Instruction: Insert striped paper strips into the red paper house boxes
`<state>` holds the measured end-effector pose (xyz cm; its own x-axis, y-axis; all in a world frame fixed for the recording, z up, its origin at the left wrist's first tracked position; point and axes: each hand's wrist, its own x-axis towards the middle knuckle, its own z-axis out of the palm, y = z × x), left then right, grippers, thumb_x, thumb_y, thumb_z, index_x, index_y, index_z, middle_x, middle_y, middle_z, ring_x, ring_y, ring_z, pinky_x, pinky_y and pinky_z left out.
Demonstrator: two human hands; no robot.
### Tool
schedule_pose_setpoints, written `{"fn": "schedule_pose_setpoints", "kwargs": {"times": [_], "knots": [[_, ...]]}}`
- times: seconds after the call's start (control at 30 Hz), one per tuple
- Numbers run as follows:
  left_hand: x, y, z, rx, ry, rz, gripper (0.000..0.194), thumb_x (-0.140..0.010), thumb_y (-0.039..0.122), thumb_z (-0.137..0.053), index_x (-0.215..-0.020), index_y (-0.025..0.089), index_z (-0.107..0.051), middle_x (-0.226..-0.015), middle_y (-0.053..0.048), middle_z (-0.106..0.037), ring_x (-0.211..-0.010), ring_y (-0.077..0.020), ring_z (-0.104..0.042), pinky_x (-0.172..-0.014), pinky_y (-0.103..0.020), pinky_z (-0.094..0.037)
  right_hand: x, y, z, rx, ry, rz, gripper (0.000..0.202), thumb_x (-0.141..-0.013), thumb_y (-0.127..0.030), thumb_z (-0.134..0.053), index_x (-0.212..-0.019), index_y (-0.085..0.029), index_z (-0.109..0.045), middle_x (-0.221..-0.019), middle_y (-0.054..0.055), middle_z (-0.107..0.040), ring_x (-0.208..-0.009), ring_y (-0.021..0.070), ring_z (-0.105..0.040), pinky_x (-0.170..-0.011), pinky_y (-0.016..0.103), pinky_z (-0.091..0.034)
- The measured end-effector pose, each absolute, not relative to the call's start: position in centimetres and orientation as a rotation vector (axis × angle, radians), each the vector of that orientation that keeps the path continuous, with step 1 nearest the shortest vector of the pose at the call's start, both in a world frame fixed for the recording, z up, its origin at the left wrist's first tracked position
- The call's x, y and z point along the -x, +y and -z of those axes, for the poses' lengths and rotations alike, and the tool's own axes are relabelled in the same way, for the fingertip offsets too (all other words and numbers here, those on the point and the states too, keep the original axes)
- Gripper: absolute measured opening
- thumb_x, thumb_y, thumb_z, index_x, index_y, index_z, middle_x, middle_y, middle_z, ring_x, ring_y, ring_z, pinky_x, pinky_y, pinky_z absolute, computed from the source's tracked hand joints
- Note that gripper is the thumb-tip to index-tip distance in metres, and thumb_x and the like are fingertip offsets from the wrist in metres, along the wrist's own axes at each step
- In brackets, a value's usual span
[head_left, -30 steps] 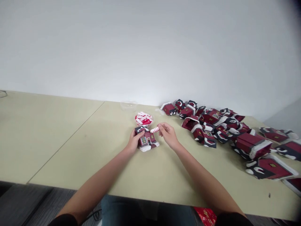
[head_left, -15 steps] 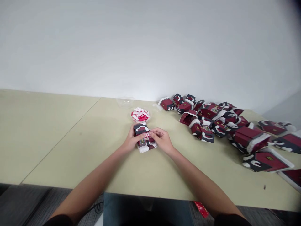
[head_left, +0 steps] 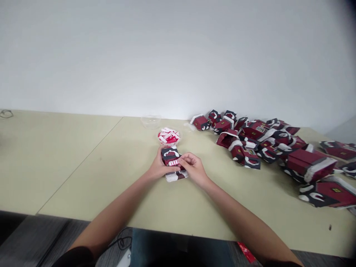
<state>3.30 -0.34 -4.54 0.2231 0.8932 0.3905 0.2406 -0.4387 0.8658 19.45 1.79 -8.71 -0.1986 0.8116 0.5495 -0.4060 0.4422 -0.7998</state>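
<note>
A small dark-red paper house (head_left: 170, 153) with a black roof and white snow-like trim lies on the table before me. My left hand (head_left: 157, 168) is closed on its left side, the thumb laid across its front. At the middle of the house shows a red-and-white striped strip (head_left: 174, 162). The fingertips of my right hand (head_left: 194, 167) pinch its right end against the house. My fingers cover part of the house's front. Just behind it sits a clear round container holding several red and white pieces (head_left: 169, 136).
Several similar red houses (head_left: 308, 163) are heaped along the right side of the table (head_left: 91, 181). A clear plastic lid (head_left: 150, 121) lies near the wall at the back. A dark cable loop (head_left: 6, 114) is at the far left. Something red (head_left: 246, 253) shows below the front edge.
My left thumb has slid lower across the house front, uncovering more of the striped strip. My right fingers still pinch near it. The view has turned slightly left.
</note>
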Motion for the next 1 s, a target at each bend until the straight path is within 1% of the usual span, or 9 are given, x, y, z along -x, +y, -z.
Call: {"fn": "schedule_pose_setpoints", "kwargs": {"times": [0.1,0.23,0.33,0.5,0.63,0.77,0.87,1.0], "knots": [[-3.3,-0.5,4.3,-1.841,1.029,-1.209,0.111,-0.052,0.024,-0.084,-0.140,0.021,-0.017,-0.126,-0.011,-0.046,-0.101,-0.0059,-0.057,-0.086,-0.013,-0.051,-19.0,1.4,9.1,0.424,-1.386,-1.045,0.036,-0.076,-0.053,-0.066,-0.081,-0.017,-0.059,-0.066,0.001,-0.063,-0.056,0.0112,-0.053,-0.055,0.023,-0.041],[-3.1,-0.6,4.3,-1.861,1.003,-1.176,0.107,-0.057,0.028,-0.082,-0.140,0.018,-0.016,-0.122,-0.010,-0.048,-0.098,-0.0042,-0.057,-0.087,-0.012,-0.051,-18.8,1.1,9.4,0.454,-1.424,-0.865,0.032,-0.080,-0.048,-0.064,-0.082,-0.017,-0.060,-0.067,0.001,-0.062,-0.059,0.0121,-0.054,-0.056,0.023,-0.040],[-3.0,-0.7,4.5,-1.873,1.017,-1.181,0.100,-0.060,0.032,-0.080,-0.140,0.017,-0.021,-0.122,-0.010,-0.048,-0.100,-0.0048,-0.056,-0.087,-0.013,-0.051,-19.0,1.0,9.4,0.468,-1.462,-0.743,0.028,-0.082,-0.045,-0.062,-0.081,-0.017,-0.061,-0.068,0.002,-0.063,-0.060,0.0125,-0.054,-0.056,0.023,-0.041],[-3.2,-0.8,4.8,-1.844,1.052,-1.219,0.092,-0.055,0.036,-0.084,-0.131,0.013,-0.035,-0.122,-0.010,-0.050,-0.103,-0.0065,-0.056,-0.089,-0.014,-0.050,-19.3,1.1,9.9,0.489,-1.493,-0.612,0.026,-0.083,-0.043,-0.064,-0.081,-0.017,-0.064,-0.068,0.001,-0.063,-0.059,0.0121,-0.055,-0.057,0.023,-0.044],[-3.3,-1.0,4.8,-1.806,1.038,-1.208,0.097,-0.051,0.039,-0.085,-0.131,0.012,-0.036,-0.122,-0.011,-0.050,-0.100,-0.0055,-0.057,-0.087,-0.013,-0.050,-19.4,1.8,10.4,0.514,-1.522,-0.468,0.025,-0.084,-0.043,-0.064,-0.080,-0.017,-0.065,-0.067,0.000,-0.063,-0.055,0.0106,-0.053,-0.055,0.022,-0.043],[-3.2,-1.1,4.8,-1.820,1.044,-1.184,0.099,-0.051,0.038,-0.085,-0.133,0.012,-0.035,-0.123,-0.012,-0.049,-0.100,-0.0046,-0.056,-0.086,-0.011,-0.050,-19.8,2.2,10.5,0.508,-1.595,-0.174,0.025,-0.088,-0.041,-0.061,-0.080,-0.018,-0.065,-0.071,0.000,-0.066,-0.057,0.0108,-0.055,-0.057,0.023,-0.044],[-3.1,-0.9,4.9,-1.837,1.018,-1.168,0.100,-0.051,0.037,-0.085,-0.133,0.011,-0.035,-0.124,-0.013,-0.048,-0.102,-0.0055,-0.056,-0.088,-0.012,-0.050,-20.4,2.3,10.2,0.459,-1.652,0.135,0.023,-0.092,-0.036,-0.057,-0.080,-0.017,-0.064,-0.073,0.001,-0.067,-0.060,0.0108,-0.058,-0.060,0.024,-0.043],[-3.2,-0.7,5.0,-1.876,1.019,-1.191,0.102,-0.048,0.035,-0.087,-0.133,0.010,-0.034,-0.125,-0.013,-0.048,-0.105,-0.0066,-0.056,-0.093,-0.013,-0.049,-21.5,2.3,9.3,0.319,-1.717,0.509,0.017,-0.093,-0.029,-0.059,-0.083,-0.016,-0.066,-0.076,0.002,-0.069,-0.065,0.0103,-0.061,-0.063,0.024,-0.041]]}}
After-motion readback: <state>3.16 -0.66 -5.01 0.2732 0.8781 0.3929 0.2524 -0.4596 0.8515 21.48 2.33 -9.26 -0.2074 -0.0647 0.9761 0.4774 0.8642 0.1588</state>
